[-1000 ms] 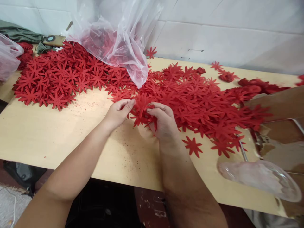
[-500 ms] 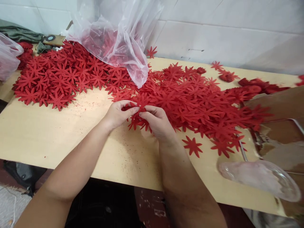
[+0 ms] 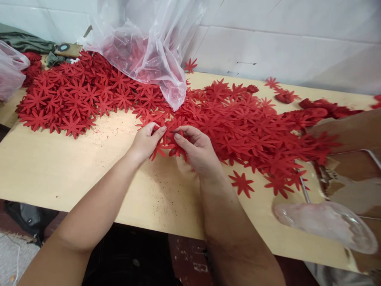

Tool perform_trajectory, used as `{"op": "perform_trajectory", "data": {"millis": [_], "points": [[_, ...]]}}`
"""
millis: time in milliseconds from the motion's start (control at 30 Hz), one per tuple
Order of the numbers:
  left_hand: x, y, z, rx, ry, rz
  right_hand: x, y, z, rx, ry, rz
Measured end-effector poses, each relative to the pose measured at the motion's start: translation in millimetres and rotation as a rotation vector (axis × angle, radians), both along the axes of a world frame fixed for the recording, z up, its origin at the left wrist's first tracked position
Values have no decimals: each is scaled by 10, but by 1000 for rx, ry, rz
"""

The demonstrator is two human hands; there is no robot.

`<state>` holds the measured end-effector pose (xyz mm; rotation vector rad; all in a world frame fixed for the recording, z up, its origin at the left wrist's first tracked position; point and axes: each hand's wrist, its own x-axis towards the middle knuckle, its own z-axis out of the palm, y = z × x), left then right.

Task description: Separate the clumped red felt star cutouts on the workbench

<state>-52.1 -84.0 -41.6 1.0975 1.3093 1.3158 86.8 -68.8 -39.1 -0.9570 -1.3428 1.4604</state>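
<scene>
Red star-shaped felt-like pieces lie in a large pile [image 3: 244, 127] at the centre and right, and in another heap [image 3: 74, 93] at the left. My left hand [image 3: 147, 142] pinches red pieces between thumb and fingers at the near edge of the pile. Close beside it, my right hand [image 3: 195, 147] grips more red pieces, its thumb against the fingertips. A small gap separates the two hands. How many pieces each hand holds is hard to make out. One loose red piece [image 3: 241, 183] lies flat to the right of my right forearm.
A clear plastic bag [image 3: 149, 51] rests over the back of the heap. Another bag [image 3: 10, 73] is at the left edge. A clear plastic container [image 3: 326, 224] lies at the right front of the table [image 3: 98, 171], near cardboard [image 3: 351, 174]. A tiled wall stands behind.
My hands have moved slightly apart, the left one shifting left with red pieces in its fingers. The red pieces that were together between both hands are now separated.
</scene>
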Motion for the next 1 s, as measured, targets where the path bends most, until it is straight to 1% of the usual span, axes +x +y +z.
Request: {"op": "perform_trajectory", "data": {"millis": [167, 267, 367, 467, 567, 667, 733, 800, 867, 933, 1000], "points": [[38, -28, -19, -12, 13, -43, -35, -10, -36, -28, 54, 28], [39, -26, -8, 22, 2, -36, -21, 11, -56, -36, 38, 3], [30, -16, 5, 48, -1, 1, -6, 27, -41, -25, 13, -79], [33, -11, 14, 60, -51, 41, -10, 18, 10, -51, -29, -152], [41, -5, 21, 58, -129, 30, -7, 27, 35, -69, -19, -235], [29, 4, 22, 39, -160, 35, 26, 80, -3, -64, 11, -319], [22, 3, 21, 11, -172, 62, 40, 116, -48, -50, 9, -341], [37, -12, 26, -17, -230, 82, 9, 124, -99, 20, -9, -326], [83, -43, 47, -57, -370, 89, -89, 95, -156, 146, -49, -294], [146, -83, 88, -130, -557, 97, -243, 28, -210, 292, -145, -272], [200, -122, 141, -185, -705, 74, -410, -79, -237, 413, -297, -245]]}}
